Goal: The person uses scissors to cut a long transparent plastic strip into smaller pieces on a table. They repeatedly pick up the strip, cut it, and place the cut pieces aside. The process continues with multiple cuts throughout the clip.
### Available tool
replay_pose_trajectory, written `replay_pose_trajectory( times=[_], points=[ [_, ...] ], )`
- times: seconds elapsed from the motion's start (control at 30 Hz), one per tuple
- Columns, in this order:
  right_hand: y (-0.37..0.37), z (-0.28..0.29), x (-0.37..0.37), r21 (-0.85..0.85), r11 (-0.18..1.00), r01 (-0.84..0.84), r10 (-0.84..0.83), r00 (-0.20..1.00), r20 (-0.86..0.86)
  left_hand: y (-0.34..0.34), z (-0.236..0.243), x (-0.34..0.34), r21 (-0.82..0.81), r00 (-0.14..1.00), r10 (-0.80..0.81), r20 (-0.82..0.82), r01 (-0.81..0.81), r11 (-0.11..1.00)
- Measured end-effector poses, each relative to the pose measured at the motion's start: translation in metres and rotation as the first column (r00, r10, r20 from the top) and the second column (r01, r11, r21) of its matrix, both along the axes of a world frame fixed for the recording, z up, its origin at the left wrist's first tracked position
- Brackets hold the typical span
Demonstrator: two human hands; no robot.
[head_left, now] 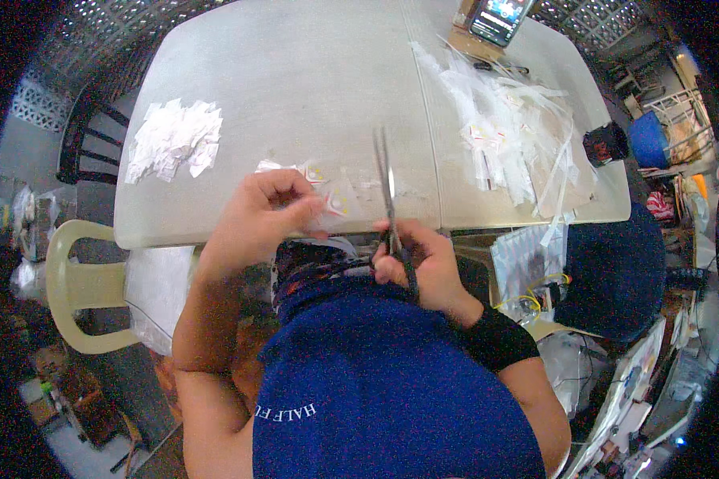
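My left hand point(268, 214) is over the table's near edge, thumb and fingers pinched together at a small, thin white piece with red and yellow print point(337, 203). Motion blurs this piece. A pair of scissors point(389, 180) is in my right hand point(420, 259), its fingers wrapped round the handles and the blades pointing away from me. The blades look nearly closed. Just beyond my left hand lie a few more small printed pieces point(315, 172), partly covered by it.
On the pale table point(319, 80), a heap of small white pieces point(176, 140) lies left. White strips and scraps point(503, 128) spread across the right. A phone point(499, 17) leans at the far right, with a black container point(605, 144) at the edge. A plastic chair point(88, 283) stands left.
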State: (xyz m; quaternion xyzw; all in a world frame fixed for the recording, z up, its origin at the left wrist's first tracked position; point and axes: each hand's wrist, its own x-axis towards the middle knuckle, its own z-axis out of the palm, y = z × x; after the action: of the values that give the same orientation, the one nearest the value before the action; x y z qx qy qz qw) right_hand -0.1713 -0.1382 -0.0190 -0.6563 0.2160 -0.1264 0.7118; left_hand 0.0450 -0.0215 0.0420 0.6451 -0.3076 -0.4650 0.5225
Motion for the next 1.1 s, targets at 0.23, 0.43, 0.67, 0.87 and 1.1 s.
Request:
replay_pose_trajectory(
  times=[0.23,0.43,0.67,0.87,1.1],
  points=[
    [0.012,-0.008,-0.022,-0.115,0.991,-0.063,0.059,0.997,-0.041,-0.027,-0.01,0.004,-0.194,0.992,-0.086,-0.096,0.066,0.979],
    [0.01,-0.009,-0.022,-0.226,0.974,-0.015,0.017,1.0,0.006,-0.034,-0.008,0.0,-0.109,0.992,-0.12,-0.034,0.115,0.987],
    [0.011,-0.012,-0.023,-0.184,0.983,0.0,-0.003,1.0,-0.017,-0.038,-0.008,-0.004,-0.112,0.994,-0.107,-0.037,0.102,0.989],
    [0.013,-0.019,-0.024,-0.071,0.996,0.062,-0.072,0.987,-0.147,-0.041,-0.008,-0.005,-0.109,0.994,-0.105,-0.029,0.102,0.989],
    [0.007,-0.005,-0.013,0.076,0.962,0.26,-0.267,0.958,0.103,-0.034,0.003,-0.027,0.182,0.928,-0.356,0.112,0.333,0.925]
  ],
)
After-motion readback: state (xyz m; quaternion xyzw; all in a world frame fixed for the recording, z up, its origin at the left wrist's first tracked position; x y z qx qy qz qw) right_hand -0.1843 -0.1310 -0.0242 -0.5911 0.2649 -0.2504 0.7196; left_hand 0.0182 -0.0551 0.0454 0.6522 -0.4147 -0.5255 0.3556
